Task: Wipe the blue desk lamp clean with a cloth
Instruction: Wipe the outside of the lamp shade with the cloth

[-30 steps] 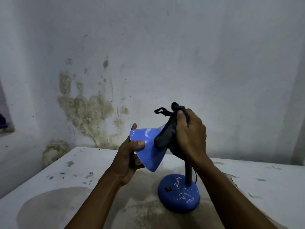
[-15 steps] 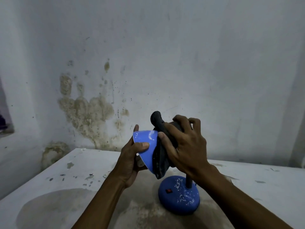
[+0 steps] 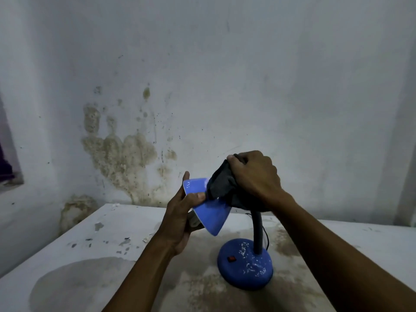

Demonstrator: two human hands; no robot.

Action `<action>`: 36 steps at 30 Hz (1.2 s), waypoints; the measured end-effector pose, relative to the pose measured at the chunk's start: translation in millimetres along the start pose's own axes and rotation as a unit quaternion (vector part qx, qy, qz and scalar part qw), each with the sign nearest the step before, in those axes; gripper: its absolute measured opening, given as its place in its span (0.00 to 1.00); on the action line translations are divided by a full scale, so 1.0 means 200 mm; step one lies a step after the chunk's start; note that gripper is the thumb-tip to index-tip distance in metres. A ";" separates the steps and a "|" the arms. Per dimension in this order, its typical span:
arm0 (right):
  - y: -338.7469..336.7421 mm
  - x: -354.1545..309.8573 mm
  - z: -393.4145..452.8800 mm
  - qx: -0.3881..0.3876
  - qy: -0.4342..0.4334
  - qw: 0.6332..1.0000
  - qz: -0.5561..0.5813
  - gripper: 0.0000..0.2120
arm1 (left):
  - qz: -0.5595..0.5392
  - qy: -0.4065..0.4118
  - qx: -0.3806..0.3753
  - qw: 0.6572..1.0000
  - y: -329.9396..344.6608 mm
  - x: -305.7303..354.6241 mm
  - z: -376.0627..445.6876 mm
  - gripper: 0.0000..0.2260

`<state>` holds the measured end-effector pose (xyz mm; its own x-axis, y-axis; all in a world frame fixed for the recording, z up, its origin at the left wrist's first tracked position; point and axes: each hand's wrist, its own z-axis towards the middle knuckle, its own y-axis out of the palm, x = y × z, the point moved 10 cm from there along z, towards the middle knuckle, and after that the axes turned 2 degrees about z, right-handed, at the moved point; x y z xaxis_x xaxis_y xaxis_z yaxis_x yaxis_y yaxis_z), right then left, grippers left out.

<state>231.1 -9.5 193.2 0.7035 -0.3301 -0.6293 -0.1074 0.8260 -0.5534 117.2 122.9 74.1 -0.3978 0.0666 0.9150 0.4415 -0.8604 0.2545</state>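
The blue desk lamp stands on a white table, its round base (image 3: 245,264) flecked with white and carrying a red switch. A dark bendy neck (image 3: 258,233) rises from the base to the blue cone shade (image 3: 209,216). My left hand (image 3: 180,218) grips the shade's rim, thumb on top. My right hand (image 3: 254,176) is shut on a dark cloth (image 3: 221,186), pressed against the narrow upper end of the shade. The cloth hides the joint between shade and neck.
The white table (image 3: 108,239) is stained brown around the lamp, with chipped paint flecks to the left. A white wall (image 3: 225,86) with mould stains stands close behind. A thin black cord (image 3: 266,236) runs behind the neck. A dark opening (image 3: 6,167) shows at far left.
My right hand and the cloth have slid back from the shade's wide rim to its narrow top end. The shade has tilted, showing more blue surface. My left hand keeps its grip.
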 end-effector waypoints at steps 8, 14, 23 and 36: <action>-0.05 -0.10 -0.16 0.039 -0.249 0.968 -0.012 0.13 | -0.022 0.001 0.012 1.000 0.02 0.02 -0.01 0.47; 0.03 0.02 0.10 -0.030 0.031 0.999 -0.010 0.15 | -0.002 -0.008 0.017 1.000 0.01 0.02 -0.03 0.48; -0.02 -0.10 -0.19 -0.035 -0.294 0.954 0.040 0.10 | -0.005 -0.009 0.030 1.000 0.01 0.02 -0.05 0.47; -0.08 0.13 0.06 0.046 0.036 0.988 0.146 0.21 | -0.025 -0.001 0.047 0.999 0.01 0.03 -0.04 0.48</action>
<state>260.0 -25.9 192.2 0.6006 -0.1010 -0.7932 -0.2311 0.9277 -0.2931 110.1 117.9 77.8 -0.4198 0.1085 0.9011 0.4945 -0.8051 0.3274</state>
